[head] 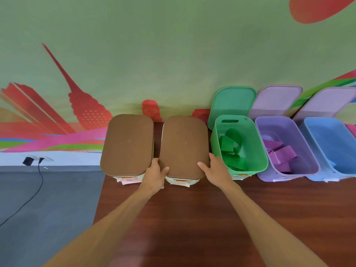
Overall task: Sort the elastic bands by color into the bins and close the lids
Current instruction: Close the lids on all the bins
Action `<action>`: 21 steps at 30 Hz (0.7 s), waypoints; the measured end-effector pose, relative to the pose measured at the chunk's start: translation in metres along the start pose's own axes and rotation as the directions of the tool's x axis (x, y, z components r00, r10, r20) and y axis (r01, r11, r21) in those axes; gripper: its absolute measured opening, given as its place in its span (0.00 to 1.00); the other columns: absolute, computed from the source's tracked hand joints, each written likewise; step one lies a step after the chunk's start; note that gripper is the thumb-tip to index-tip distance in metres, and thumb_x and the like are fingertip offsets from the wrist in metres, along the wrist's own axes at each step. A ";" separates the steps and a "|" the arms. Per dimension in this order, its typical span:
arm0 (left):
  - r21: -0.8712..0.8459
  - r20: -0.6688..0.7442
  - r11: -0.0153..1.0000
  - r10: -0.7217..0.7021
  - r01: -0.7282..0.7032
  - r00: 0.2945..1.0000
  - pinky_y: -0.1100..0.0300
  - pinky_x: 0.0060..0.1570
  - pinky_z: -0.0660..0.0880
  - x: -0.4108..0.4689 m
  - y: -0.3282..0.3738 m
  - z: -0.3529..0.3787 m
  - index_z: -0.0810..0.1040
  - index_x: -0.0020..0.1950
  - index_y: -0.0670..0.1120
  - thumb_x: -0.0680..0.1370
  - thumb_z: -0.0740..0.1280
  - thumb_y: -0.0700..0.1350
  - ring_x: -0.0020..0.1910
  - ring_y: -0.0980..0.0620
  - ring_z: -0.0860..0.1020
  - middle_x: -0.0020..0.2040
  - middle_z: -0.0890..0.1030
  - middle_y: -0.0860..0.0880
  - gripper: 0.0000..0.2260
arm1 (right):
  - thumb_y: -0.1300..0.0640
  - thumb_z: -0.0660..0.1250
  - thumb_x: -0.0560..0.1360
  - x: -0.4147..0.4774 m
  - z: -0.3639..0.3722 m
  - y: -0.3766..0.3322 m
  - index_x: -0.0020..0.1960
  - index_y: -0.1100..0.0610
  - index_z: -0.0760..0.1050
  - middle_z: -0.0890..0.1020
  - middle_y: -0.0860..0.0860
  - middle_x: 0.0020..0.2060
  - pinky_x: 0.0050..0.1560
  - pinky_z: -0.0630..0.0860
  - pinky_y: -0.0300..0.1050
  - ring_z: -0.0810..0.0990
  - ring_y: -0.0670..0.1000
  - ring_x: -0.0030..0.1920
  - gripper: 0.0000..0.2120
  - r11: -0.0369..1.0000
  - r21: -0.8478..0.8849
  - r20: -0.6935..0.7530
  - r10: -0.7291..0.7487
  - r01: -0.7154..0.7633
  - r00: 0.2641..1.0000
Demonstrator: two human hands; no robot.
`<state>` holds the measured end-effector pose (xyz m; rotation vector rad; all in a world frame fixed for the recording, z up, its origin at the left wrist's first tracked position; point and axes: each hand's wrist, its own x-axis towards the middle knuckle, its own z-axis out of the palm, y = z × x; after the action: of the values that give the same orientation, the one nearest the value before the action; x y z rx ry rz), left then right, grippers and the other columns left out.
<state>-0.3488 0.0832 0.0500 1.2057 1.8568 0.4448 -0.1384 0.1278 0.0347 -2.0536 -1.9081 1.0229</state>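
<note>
Head camera looks down on a row of bins at the back of a wooden table [192, 218], where the left hand [156, 175] and right hand [215, 170] clasp the near corners of the brown lid [184, 146] on the second bin, thumbs on top and fingers curled over its edges. Just left stands another bin under a brown lid [128, 144]. Right of the hands, the green bin [260, 164] with green bands [230, 149], the purple bin [312, 168] with purple bands [282, 157] and the blue bin [325, 143] stand open, their lids propped against the wall [173, 45].
</note>
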 end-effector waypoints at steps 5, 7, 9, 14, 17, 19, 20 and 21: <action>-0.073 0.000 0.997 -0.018 0.018 1.000 0.61 0.35 0.72 -0.002 -0.004 0.000 0.64 0.67 0.41 0.80 0.61 0.44 0.29 0.48 0.76 0.53 0.80 0.42 0.16 | 0.45 0.61 0.78 -0.001 0.005 0.002 0.75 0.60 0.58 0.71 0.58 0.66 0.64 0.70 0.53 0.72 0.58 0.65 0.31 1.000 0.021 0.022 0.007 -0.007 1.000; -0.024 0.012 1.000 -0.015 0.015 1.000 0.65 0.30 0.69 -0.003 -0.002 -0.002 0.63 0.68 0.42 0.80 0.61 0.45 0.33 0.48 0.77 0.57 0.79 0.41 0.18 | 0.44 0.60 0.78 -0.001 0.003 0.001 0.76 0.60 0.56 0.70 0.58 0.68 0.66 0.69 0.54 0.71 0.58 0.66 0.32 1.000 0.005 0.025 0.021 -0.021 0.999; 0.045 0.025 0.999 -0.018 0.017 1.000 0.64 0.32 0.70 -0.005 0.001 -0.007 0.63 0.69 0.43 0.80 0.61 0.48 0.34 0.47 0.78 0.56 0.79 0.42 0.20 | 0.43 0.60 0.78 -0.004 -0.002 -0.002 0.75 0.60 0.58 0.71 0.58 0.67 0.65 0.70 0.54 0.71 0.58 0.66 0.32 1.000 -0.018 0.022 0.024 -0.023 0.999; 0.153 -0.015 0.988 0.023 -0.021 1.000 0.53 0.51 0.75 -0.014 0.014 -0.029 0.61 0.70 0.44 0.78 0.61 0.52 0.43 0.43 0.81 0.53 0.80 0.42 0.23 | 0.43 0.61 0.77 -0.017 -0.030 -0.013 0.69 0.62 0.66 0.78 0.59 0.58 0.57 0.73 0.51 0.76 0.58 0.60 0.29 0.994 -0.104 -0.049 0.022 -0.027 0.999; 0.107 -0.011 0.988 0.117 -0.115 0.993 0.51 0.52 0.76 -0.018 0.031 -0.045 0.64 0.67 0.45 0.77 0.62 0.51 0.43 0.43 0.81 0.50 0.80 0.43 0.21 | 0.46 0.62 0.78 -0.033 -0.059 -0.024 0.66 0.63 0.70 0.79 0.59 0.54 0.56 0.74 0.50 0.77 0.58 0.56 0.24 0.987 -0.161 -0.096 -0.030 0.015 0.995; 0.103 0.009 0.973 0.207 -0.207 0.978 0.54 0.48 0.75 -0.022 0.048 -0.051 0.66 0.65 0.45 0.78 0.61 0.50 0.40 0.46 0.81 0.48 0.80 0.44 0.19 | 0.48 0.62 0.78 -0.043 -0.080 -0.031 0.64 0.63 0.71 0.79 0.57 0.54 0.57 0.74 0.50 0.77 0.58 0.55 0.21 0.978 -0.204 -0.117 -0.076 0.051 0.990; 0.098 0.018 0.964 0.248 -0.249 0.969 0.56 0.45 0.75 -0.024 0.057 -0.053 0.66 0.65 0.45 0.78 0.62 0.50 0.36 0.47 0.80 0.49 0.79 0.45 0.18 | 0.50 0.63 0.78 -0.048 -0.091 -0.034 0.63 0.62 0.72 0.79 0.57 0.55 0.57 0.74 0.50 0.77 0.57 0.55 0.20 0.971 -0.226 -0.115 -0.099 0.071 0.988; 0.091 0.026 0.955 0.279 -0.281 0.960 0.57 0.43 0.74 -0.027 0.067 -0.055 0.66 0.65 0.46 0.78 0.62 0.50 0.33 0.47 0.79 0.50 0.79 0.46 0.18 | 0.50 0.62 0.78 -0.053 -0.103 -0.038 0.63 0.62 0.73 0.79 0.57 0.55 0.58 0.73 0.50 0.77 0.57 0.56 0.19 0.962 -0.259 -0.105 -0.120 0.089 0.987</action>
<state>-0.3510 0.0994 0.1391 1.5422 1.7168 0.5067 -0.1082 0.1193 0.1521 -2.0603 -2.1523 0.6438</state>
